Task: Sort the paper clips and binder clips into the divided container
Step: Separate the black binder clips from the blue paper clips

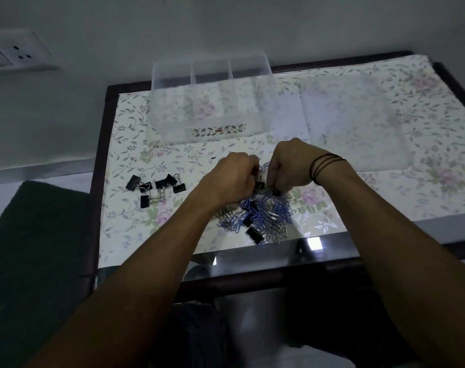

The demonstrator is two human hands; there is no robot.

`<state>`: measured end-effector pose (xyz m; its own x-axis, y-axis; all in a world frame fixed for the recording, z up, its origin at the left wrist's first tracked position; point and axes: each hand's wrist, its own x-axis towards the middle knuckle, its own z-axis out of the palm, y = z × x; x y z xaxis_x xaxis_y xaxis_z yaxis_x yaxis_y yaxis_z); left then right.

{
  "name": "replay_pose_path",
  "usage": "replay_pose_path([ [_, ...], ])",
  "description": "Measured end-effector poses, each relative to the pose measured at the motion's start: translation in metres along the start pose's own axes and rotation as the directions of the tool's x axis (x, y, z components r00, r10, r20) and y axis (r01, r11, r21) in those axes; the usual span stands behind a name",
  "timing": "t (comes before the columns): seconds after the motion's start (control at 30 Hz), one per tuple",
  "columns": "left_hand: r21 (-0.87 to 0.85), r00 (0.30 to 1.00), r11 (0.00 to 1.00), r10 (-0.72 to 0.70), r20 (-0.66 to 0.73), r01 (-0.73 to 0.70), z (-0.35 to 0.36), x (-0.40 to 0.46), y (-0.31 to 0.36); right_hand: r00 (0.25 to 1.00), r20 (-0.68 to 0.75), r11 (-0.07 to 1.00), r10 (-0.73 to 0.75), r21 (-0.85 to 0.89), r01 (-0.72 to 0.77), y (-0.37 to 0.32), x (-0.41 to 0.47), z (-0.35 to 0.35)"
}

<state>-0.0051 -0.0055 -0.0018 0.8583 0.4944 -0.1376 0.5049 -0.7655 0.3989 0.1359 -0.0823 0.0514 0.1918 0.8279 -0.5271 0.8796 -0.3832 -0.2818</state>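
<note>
A tangled heap of blue and silver paper clips lies near the table's front edge, with black binder clips mixed in. My left hand and my right hand are both closed over the far side of the heap. A black binder clip sits between them and another under my right fingers; the exact grip is hidden. A separate group of black binder clips lies to the left. The clear divided container stands behind, its compartments looking empty.
The table carries a floral cover under a glass top, with a dark wooden frame. A clear lid or sheet lies right of the container. A wall socket is at far left. A dark mat lies on the floor.
</note>
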Motion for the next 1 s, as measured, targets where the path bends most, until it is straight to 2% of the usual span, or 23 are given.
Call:
replay_pose_path([
  [0.17,-0.073,0.999,0.997,-0.020,-0.034,0.018,-0.006,0.002,-0.001,0.995,-0.093,0.996,0.037,0.081,-0.029,0.015,-0.003,-0.010],
  [0.23,-0.162,0.994,0.986,-0.063,-0.090,0.048,-0.012,0.001,0.004,0.994,-0.098,0.990,0.046,0.141,-0.032,0.018,-0.004,-0.013],
  [0.3,-0.414,0.982,0.903,-0.165,-0.090,0.114,-0.021,0.002,0.010,0.992,-0.120,0.977,0.027,0.214,0.000,0.018,-0.006,-0.017],
  [0.37,-0.645,0.974,0.743,-0.228,0.010,0.181,-0.029,0.002,0.014,0.986,-0.166,0.953,0.017,0.302,0.035,0.017,-0.008,-0.020],
  [0.43,-0.702,0.968,0.686,-0.249,0.022,0.192,-0.035,0.001,0.014,0.978,-0.208,0.917,0.024,0.395,0.061,0.014,-0.009,-0.019],
  [0.57,-0.704,0.937,0.677,-0.345,-0.047,0.214,-0.050,-0.005,-0.004,0.973,-0.231,0.827,0.011,0.549,0.121,0.004,-0.005,-0.016],
  [0.6,-0.680,0.926,0.695,-0.372,-0.060,0.236,-0.056,-0.008,-0.013,0.974,-0.227,0.846,-0.005,0.518,0.125,0.002,-0.001,-0.015],
  [0.67,-0.634,0.896,0.713,-0.439,-0.073,0.298,-0.066,-0.015,-0.036,0.978,-0.204,0.946,-0.048,0.304,0.110,-0.001,0.007,-0.010],
  [0.77,-0.571,0.841,0.689,-0.541,0.003,0.446,-0.074,-0.035,-0.073,0.989,-0.131,0.995,-0.071,0.066,0.080,-0.005,0.017,0.001],
  [0.87,-0.435,0.791,0.694,-0.608,0.074,0.574,-0.074,-0.057,-0.103,0.993,-0.078,0.996,-0.088,-0.029,0.086,-0.011,0.021,0.010],
  [1.0,-0.313,0.755,0.700,-0.649,0.094,0.642,-0.076,-0.072,-0.118,0.986,-0.104,0.990,-0.131,-0.058,0.126,-0.017,0.025,0.019],
])
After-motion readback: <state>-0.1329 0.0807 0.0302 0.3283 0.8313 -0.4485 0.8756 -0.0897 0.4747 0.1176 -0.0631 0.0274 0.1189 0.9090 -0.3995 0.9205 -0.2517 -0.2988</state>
